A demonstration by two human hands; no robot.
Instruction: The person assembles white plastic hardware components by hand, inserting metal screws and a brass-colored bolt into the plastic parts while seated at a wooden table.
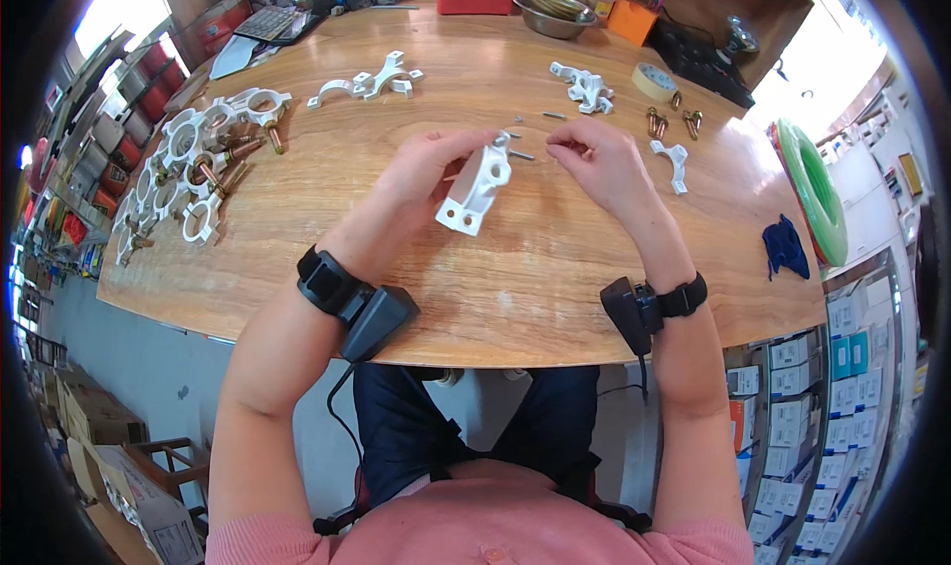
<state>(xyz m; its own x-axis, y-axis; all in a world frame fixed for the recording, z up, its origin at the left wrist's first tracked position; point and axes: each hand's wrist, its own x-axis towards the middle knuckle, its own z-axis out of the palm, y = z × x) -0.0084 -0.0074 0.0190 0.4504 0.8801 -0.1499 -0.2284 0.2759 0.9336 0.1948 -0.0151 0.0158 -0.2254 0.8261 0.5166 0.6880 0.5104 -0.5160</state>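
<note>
The work looked partway along. The left hand [426, 169] had its fingers closed on the upper end of a white bracket [483, 184], which hung tilted over the worktop [495, 303]. The right hand [599, 164] was just to the right of those fingers, thumb and fingertips drawn together; whether they pinched anything small could not be told. A metal pin [554, 115] lay just beyond the right fingers. Other pins showed beside the bracket, though whether any sat in it was unclear.

Well left of the left fingers, a cluster of white rings [183, 141], several with brass fittings [275, 141], seemed to be the finished share. What seemed left were the loose white parts [386, 78] beyond the left fingers, the white pieces [591, 94] beyond the right, and, farther right, a curved piece [679, 166] and loose brass connectors [690, 124].
</note>
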